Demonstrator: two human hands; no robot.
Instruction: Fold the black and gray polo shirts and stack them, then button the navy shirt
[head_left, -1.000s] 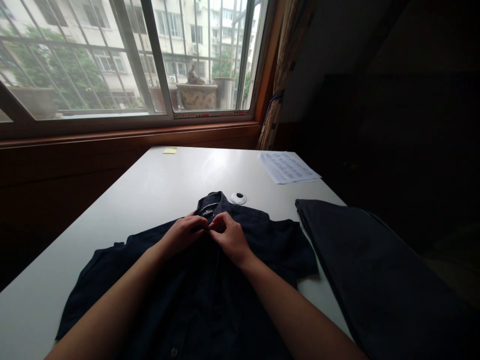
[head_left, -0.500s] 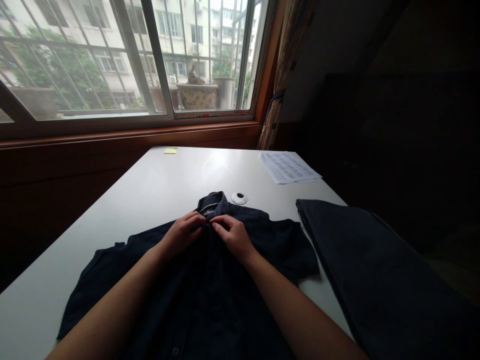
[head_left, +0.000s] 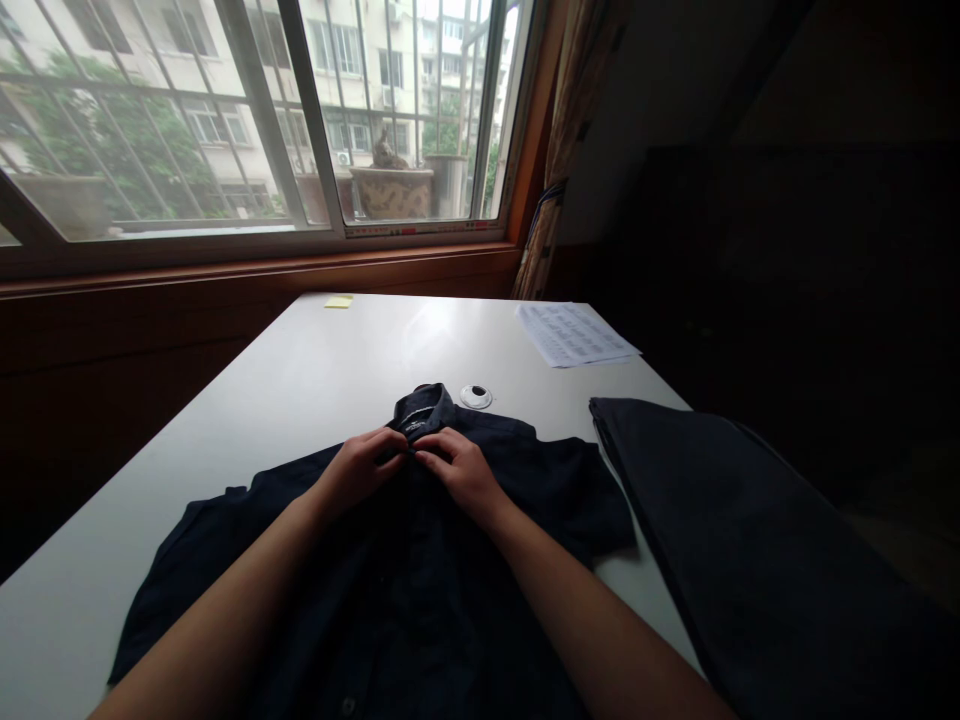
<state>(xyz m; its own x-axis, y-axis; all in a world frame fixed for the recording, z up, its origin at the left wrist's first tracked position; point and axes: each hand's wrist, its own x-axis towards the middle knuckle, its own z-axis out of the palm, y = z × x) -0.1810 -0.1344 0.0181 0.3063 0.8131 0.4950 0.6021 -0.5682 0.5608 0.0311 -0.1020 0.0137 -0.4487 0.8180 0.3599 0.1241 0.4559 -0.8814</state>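
Observation:
A dark navy short-sleeved shirt (head_left: 525, 480) lies flat and face up on the white table (head_left: 315, 370), collar pointing toward the window. My left hand (head_left: 360, 468) and my right hand (head_left: 459, 470) meet at the top of the shirt's front placket, just below the collar. The fingers of both hands are curled and pinch the fabric there. What lies between the fingertips is too small and dark to make out.
A second dark folded garment (head_left: 750, 560) lies along the table's right edge. A white round cable grommet (head_left: 476, 396) sits just beyond the collar. Printed sheets of paper (head_left: 574, 334) lie at the far right, a yellow sticky note (head_left: 338, 301) near the window wall.
Both hands stay pinched at the top of the placket. The right hand's fingers have lowered and flattened onto the fabric; the hands shifted only slightly.

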